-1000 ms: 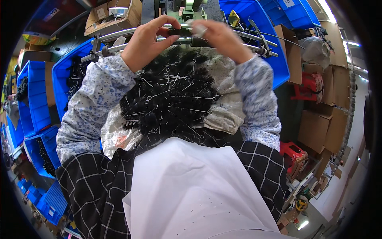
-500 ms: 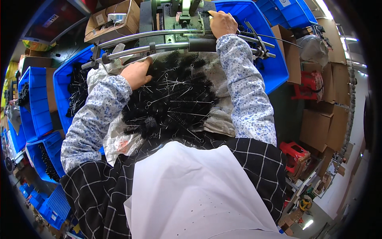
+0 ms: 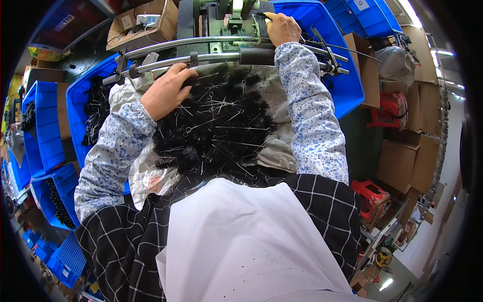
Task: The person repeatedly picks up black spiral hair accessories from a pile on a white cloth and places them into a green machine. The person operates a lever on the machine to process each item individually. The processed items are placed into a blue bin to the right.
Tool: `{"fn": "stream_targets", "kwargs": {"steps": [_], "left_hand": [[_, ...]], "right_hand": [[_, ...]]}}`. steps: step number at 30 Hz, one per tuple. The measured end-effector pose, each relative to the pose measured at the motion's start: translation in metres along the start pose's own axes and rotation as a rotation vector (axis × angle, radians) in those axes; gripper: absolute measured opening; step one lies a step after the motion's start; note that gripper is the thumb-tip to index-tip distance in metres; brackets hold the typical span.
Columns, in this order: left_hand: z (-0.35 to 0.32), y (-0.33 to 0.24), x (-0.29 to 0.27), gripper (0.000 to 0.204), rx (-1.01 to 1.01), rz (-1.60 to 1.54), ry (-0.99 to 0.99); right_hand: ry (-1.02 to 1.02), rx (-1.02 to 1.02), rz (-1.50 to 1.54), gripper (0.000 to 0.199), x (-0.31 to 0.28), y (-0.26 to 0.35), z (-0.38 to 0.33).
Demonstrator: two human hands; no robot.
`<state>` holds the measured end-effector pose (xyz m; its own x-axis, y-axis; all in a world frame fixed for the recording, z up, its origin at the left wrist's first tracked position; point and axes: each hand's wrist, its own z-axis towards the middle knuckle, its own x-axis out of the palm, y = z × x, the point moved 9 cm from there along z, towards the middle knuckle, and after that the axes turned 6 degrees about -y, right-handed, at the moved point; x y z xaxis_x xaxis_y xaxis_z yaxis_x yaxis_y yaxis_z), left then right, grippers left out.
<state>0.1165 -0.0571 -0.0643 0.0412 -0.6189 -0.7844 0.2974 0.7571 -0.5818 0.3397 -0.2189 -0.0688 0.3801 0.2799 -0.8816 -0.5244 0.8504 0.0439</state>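
A heap of black bristle brushes with twisted wire handles (image 3: pixel 221 121) lies on a grey cloth in my lap. My left hand (image 3: pixel 166 93) rests on the heap's upper left edge, fingers curled into the brushes. My right hand (image 3: pixel 282 27) reaches up to the green machine (image 3: pixel 226 15) at the top and pinches a small black brush against it. Curved metal rails (image 3: pixel 201 50) cross between my hands. Both sleeves are blue and white floral.
Blue plastic bins (image 3: pixel 45 126) with more black brushes stand at the left, and a large blue bin (image 3: pixel 347 75) sits behind the right arm. Cardboard boxes (image 3: pixel 402 156) and a red object (image 3: pixel 372 196) are at the right. A white apron (image 3: pixel 241 241) covers my front.
Both hands were together up at the machine. My left hand has dropped onto the brush heap, and my right hand has moved further up to the machine.
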Motion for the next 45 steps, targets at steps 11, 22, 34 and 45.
{"fn": "stream_targets", "kwargs": {"steps": [11, 22, 34, 45], "left_hand": [[0.015, -0.017, -0.041, 0.030, -0.075, -0.163, -0.053], [0.017, -0.013, -0.059, 0.026, -0.131, -0.188, -0.095], [0.035, -0.027, -0.066, 0.026, -0.017, -0.152, -0.138], [0.018, -0.007, -0.068, 0.023, -0.117, -0.302, -0.185]], "right_hand": [[0.034, -0.094, -0.041, 0.027, 0.030, -0.012, 0.011], [-0.001, 0.087, 0.020, 0.037, 0.011, -0.026, -0.011], [0.063, 0.081, -0.014, 0.025, 0.005, 0.044, 0.001], [0.104, 0.113, 0.044, 0.030, 0.014, -0.037, -0.006]]}}
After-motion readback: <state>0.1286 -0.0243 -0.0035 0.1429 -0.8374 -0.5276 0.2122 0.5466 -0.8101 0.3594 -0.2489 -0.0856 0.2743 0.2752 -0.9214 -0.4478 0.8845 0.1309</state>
